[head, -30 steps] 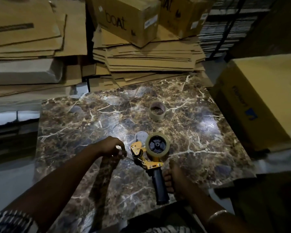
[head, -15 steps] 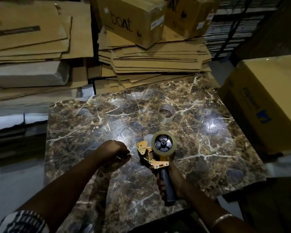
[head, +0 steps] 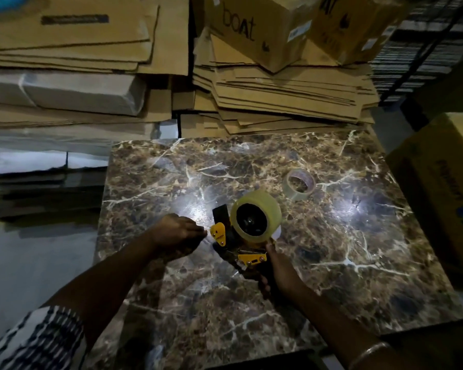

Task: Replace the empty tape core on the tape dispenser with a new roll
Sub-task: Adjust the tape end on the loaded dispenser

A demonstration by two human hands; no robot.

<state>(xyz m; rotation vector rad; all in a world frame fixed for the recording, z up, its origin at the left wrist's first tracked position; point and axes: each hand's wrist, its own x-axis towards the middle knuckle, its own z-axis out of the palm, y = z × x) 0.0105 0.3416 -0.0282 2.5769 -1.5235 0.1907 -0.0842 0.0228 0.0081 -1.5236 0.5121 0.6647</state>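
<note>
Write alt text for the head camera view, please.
A person's right hand grips a yellow tape dispenser loaded with a clear tape roll, while the left hand pinches near its front, over a marble table. A near-empty tape core lies behind.

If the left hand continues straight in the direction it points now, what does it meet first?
Probably the yellow side plate of the tape dispenser, directly ahead of the left hand; its fingertips seem almost touching it, though depth is unclear.

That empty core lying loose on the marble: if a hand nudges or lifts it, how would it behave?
The core is a thin hollow ring with little or no tape left, so it is probably very light. It lies flat on the polished table, so a push would likely slide it rather than roll it. Its thin wall may flex if squeezed.
</note>
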